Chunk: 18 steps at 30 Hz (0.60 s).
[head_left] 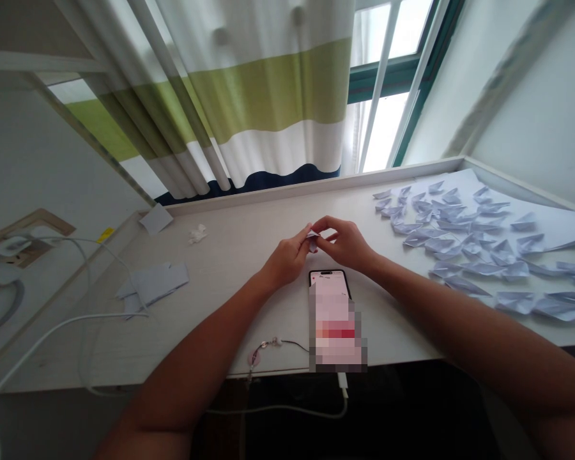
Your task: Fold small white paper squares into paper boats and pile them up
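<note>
head view: i look down at a pale desk point(249, 223).
charging plug: white point(342, 381), at the desk's near edge, seated in the phone's bottom end, presumably so the screen stays powered.
phone: face up point(332, 300), just below my hands, likely placed there for easy glancing; most of its screen is blurred out, a red band showing, the marks at the top too small to read.
beaded strap: lying left of the phone point(263, 345), a dark cord running towards it.
my left hand: fingers gripping one side of the paper point(287, 259), probably to steady it.
my right hand: thumb and forefinger pinching the other side point(347, 243), seemingly for fine control.
small folded paper: held between both hands point(313, 241), above the phone's top end; its folds are mostly hidden.
flat sheets: loosely stacked to the left point(160, 287), perhaps to be within reach.
folded pieces: spread on the right point(560, 305), some over larger white paper, apparently keeping the middle free.
crumpled tissue: farther back, left point(198, 234).
curtain: white and green, hanging beyond the desk point(273, 83).
writing: no brand or label i can read.
</note>
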Available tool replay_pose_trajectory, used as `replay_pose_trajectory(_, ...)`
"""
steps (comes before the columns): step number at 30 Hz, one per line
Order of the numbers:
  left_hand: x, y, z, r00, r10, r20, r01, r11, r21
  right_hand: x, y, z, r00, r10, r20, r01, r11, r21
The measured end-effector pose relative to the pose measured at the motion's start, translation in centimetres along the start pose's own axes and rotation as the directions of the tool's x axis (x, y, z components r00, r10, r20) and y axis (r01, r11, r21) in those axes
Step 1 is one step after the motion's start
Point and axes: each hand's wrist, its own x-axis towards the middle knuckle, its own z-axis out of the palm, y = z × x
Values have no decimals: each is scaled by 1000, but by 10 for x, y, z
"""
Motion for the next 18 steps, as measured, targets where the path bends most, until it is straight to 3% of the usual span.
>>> replay_pose_trajectory(6,-2,3,3,998,67,-12,-64,984,167,0,0,-1,998,-46,-50,33,969,-246)
replay_pose_trajectory(12,-3,12,9,998,26,-54,-10,963,268,-1,-10,8,988,29,-154,-94,898,-430)
replay_pose_trajectory(15,-3,14,12,996,12,-93,6,982,189,-1,-9,9,985,22,-172,-94,899,-427)
replay_pose_trajectory(18,-1,13,14,991,-63,-115,65,998,6,-1,-5,7,992,-6,-127,-44,921,-388)
